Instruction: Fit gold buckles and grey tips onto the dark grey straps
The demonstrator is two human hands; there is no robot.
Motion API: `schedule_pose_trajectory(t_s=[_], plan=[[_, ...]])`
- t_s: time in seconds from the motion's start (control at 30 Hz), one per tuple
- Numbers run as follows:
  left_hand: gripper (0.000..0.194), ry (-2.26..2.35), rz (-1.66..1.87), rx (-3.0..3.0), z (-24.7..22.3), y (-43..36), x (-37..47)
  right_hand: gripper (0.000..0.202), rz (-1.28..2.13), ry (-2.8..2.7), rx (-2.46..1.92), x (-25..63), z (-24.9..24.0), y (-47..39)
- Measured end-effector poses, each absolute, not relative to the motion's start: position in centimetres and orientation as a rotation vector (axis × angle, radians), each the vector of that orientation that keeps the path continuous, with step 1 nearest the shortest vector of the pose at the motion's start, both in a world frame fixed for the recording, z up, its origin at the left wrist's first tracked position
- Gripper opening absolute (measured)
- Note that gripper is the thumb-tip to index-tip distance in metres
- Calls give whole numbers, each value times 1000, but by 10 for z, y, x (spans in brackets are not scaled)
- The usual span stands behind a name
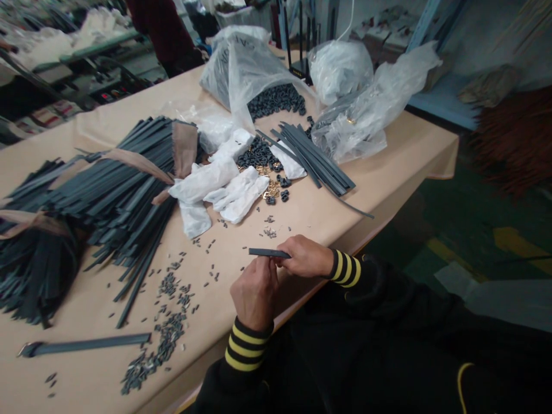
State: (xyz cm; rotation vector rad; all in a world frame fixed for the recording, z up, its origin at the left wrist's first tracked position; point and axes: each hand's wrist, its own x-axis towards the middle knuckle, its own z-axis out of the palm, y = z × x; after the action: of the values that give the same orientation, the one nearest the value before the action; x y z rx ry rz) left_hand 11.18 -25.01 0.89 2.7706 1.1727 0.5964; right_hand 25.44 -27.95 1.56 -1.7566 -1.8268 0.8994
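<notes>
In the head view, the right hand [307, 256] is pinching a short dark strip [268, 252] between thumb and fingers near one end, and the other end is pointing left, over the left hand [255, 290]. The left hand is curling its fingers inward just beneath the strip, its fingertips meeting the right hand's; what they are gripping is hidden. Both hands are working above the near edge of the covered table [224, 310].

Beyond the hands, an open plastic bag [241, 63] is lying on its side, with small dark loops [278, 102] showing at its mouth. A rounded, whitish bag [340, 69] is standing behind, its contents unclear. A crumpled clear bag [375, 115] is lying to its right, something small and gold-coloured showing through.

Nearer, white gloves [239, 194] are resting beside gold-coloured metal pieces [271, 188], and loose strips [319, 158] are lying to their right. Large strip bundles [116, 184] are filling the left side, bound with brown bands. Small dark pieces [166, 339] are scattering towards a buckled strap [86, 344].
</notes>
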Motion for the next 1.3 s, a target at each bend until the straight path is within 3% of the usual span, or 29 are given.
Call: schedule_pose_trajectory(t_s=[0.1,0.3,0.53,0.7,0.87,1.07,1.3], plan=[[18,1143,639,2741,13,-249,112,19,978,-1767,-1746,257,25,-283],[22,952,552,2348,19,-236,101,25,1554,-1494,-1330,264,28,-282],[15,1178,562,2668,2,-246,106,20,1291,-1564,-1606,251,-1,-275],[17,1122,550,2093,1,-236,105,14,1068,-1621,-1549,252,1,-276],[31,768,302,1217,11,-230,101,22,1386,-1650,-1055,266,7,-276],[25,1117,629,1793,6,-237,106,26,1549,-1314,-1233,262,-1,-273],[27,1080,500,1734,2,-235,101,24,1546,-1211,-1185,258,-7,-275]])
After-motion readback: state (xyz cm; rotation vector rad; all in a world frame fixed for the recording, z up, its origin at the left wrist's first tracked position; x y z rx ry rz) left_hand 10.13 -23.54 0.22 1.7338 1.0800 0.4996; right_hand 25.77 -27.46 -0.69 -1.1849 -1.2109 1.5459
